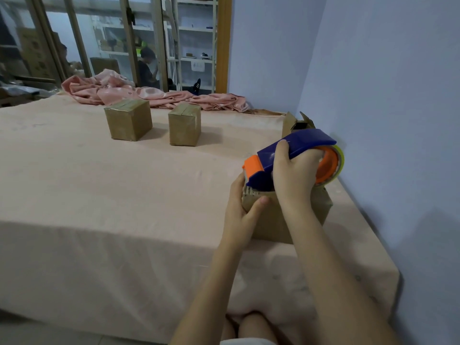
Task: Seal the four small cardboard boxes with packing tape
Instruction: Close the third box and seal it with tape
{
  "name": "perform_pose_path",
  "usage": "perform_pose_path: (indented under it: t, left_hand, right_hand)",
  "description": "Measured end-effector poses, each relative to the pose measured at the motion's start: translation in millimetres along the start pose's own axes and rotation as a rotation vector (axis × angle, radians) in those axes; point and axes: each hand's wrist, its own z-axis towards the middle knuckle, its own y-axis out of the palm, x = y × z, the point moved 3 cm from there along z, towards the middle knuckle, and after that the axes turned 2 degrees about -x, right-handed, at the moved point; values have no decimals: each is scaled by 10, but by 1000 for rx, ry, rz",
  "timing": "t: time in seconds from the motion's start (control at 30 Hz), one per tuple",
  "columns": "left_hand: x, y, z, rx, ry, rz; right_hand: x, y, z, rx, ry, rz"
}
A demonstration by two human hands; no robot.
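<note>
At the right end of the bed, close to the pale blue wall (388, 95), a small brown cardboard box (276, 220) sits on the peach-coloured bedsheet (124, 195) near its front edge. The person's left hand (240, 210) grips the box's left upper corner, thumb curled onto the near face and the other fingers wrapped round the far side. The right hand (295, 180) is clamped on a blue plastic tape dispenser with an orange cutter head and orange hub (296, 155), thumb lying across the blue top and the fingers tucked round the far side by the roll of clear packing tape (338, 163). The dispenser's cutter end is down on the top of the box at its left edge, beside the left hand's fingers. Further back on the sheet stand two more small brown cardboard boxes, one to the left (128, 123) and one to its right (184, 127), both closed with shiny tape across their tops and set apart from each other. Behind the dispenser, against the wall, a fourth cardboard box (297, 124) has its flaps standing open. A crumpled pink cloth (149, 92) lies along the far edge of the bed.
</note>
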Motion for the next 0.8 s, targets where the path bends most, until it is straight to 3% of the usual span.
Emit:
perform_pose_path:
  t: [0.5,0.8]
  left_hand:
    - [73,103,-12,43,220,-51]
    - [65,73,4,-8,245,39]
  right_hand:
    - [85,-58,80,40,30,69]
    - [66,-85,82,47,29,71]
